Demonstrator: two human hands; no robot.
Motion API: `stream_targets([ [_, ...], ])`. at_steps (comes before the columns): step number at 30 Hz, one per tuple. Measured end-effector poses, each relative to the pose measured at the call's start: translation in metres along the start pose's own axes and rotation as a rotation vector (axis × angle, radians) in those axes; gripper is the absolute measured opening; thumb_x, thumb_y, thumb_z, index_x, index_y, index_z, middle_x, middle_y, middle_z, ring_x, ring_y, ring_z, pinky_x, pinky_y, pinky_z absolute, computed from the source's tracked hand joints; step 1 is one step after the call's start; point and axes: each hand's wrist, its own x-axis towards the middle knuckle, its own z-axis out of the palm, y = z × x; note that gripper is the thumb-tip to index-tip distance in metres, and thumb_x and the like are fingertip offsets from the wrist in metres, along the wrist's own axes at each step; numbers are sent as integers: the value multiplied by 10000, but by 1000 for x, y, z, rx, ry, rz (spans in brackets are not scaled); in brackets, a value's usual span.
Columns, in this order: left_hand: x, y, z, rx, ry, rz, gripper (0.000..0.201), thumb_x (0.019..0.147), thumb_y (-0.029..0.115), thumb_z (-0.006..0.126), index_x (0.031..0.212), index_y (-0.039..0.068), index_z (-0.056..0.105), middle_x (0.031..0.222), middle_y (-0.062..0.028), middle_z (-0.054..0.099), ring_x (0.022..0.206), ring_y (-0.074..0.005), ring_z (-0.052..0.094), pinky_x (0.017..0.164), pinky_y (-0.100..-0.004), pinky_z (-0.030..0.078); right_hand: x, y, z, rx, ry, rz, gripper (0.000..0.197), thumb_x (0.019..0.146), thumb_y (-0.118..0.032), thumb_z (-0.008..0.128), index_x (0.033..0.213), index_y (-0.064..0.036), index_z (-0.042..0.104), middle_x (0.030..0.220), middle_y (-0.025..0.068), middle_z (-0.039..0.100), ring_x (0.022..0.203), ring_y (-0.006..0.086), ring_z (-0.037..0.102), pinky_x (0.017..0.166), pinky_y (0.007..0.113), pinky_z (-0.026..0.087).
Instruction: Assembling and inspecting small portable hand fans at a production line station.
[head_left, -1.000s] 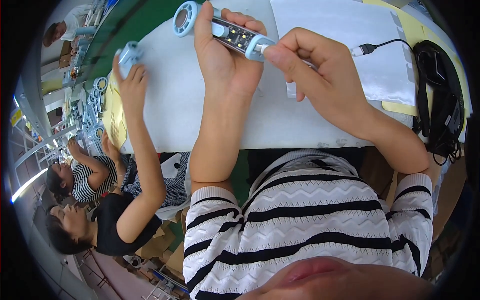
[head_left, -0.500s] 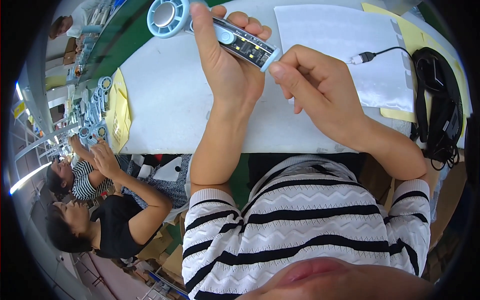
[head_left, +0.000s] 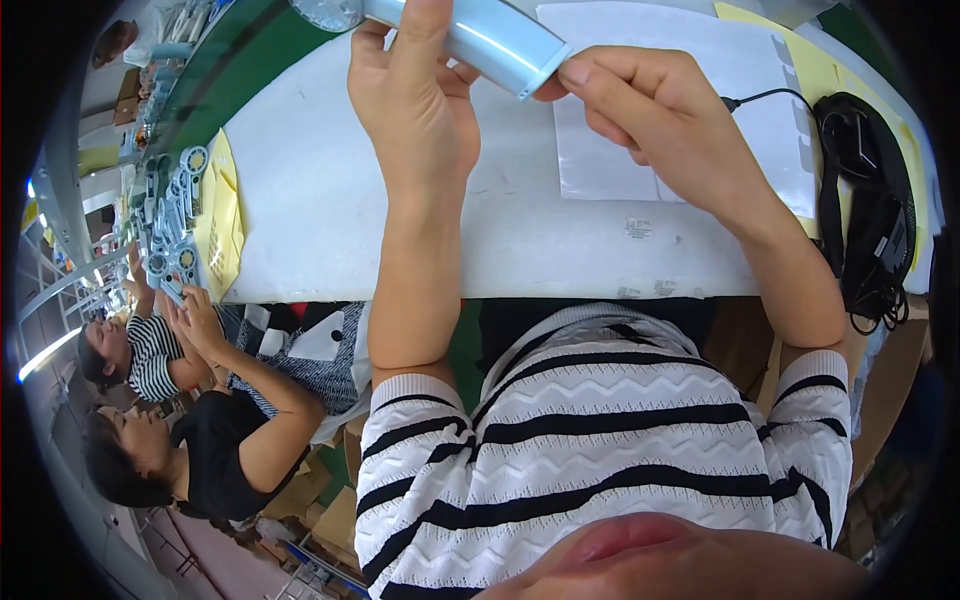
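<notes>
now the blue fan (head_left: 505, 45), near twelve o'clock above the surface (head_left: 320, 200), has been turned: its smooth side hides the circuit board, so attention has likely shifted sides. the left hand (head_left: 415, 115) grips it; the right hand (head_left: 660, 115) seems to pinch its four-o'clock end.

Gripping fan (head_left: 505, 45) in left hand (head_left: 413, 115), with left thumb (head_left: 422, 28) laid across its facing side and left fingers (head_left: 370, 48) wrapped behind. Showing inner left wrist (head_left: 425, 190) below fan; holding left forearm (head_left: 415, 265) nearly straight down from it. Pinching fan's lower right end between right thumb (head_left: 590, 82) and index finger, the latter partly hidden. Curling remaining fingers of right hand (head_left: 665, 115) inward, back of hand up. Slanting right forearm (head_left: 790, 265) down and away to fan's right. Bent at both elbows, well below fan.
</notes>
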Motion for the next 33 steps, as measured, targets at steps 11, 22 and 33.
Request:
stream_targets([
  [11, 36, 20, -52, 71, 225, 149, 329, 905, 199, 621, 1116, -28, 511, 998, -96, 586, 857, -177, 606, 758, -265, 512, -8, 16, 12, -188, 15, -80, 247, 930, -152, 506, 841, 11, 668, 566, -8, 450, 510, 70, 339, 480, 223, 286],
  [22, 105, 110, -282, 988, 339, -311, 309, 845, 210, 650, 989, -62, 634, 875, -147, 634, 723, -235, 595, 702, -336, 494, -20, 8, -1, 28, -427, 246, 232, 900, -221, 591, 831, -9, 653, 630, 57, 582, 481, 101, 432, 444, 215, 333],
  [33, 102, -49, 93, 1238, -721, -5, 407, 848, 433, 605, 802, 41, 703, 701, -53, 649, 571, -184, 576, 589, -310, 494, -2, 43, 1, 213, -492, 456, 197, 904, -175, 583, 878, -1, 671, 602, 8, 529, 466, 67, 420, 414, 179, 347],
])
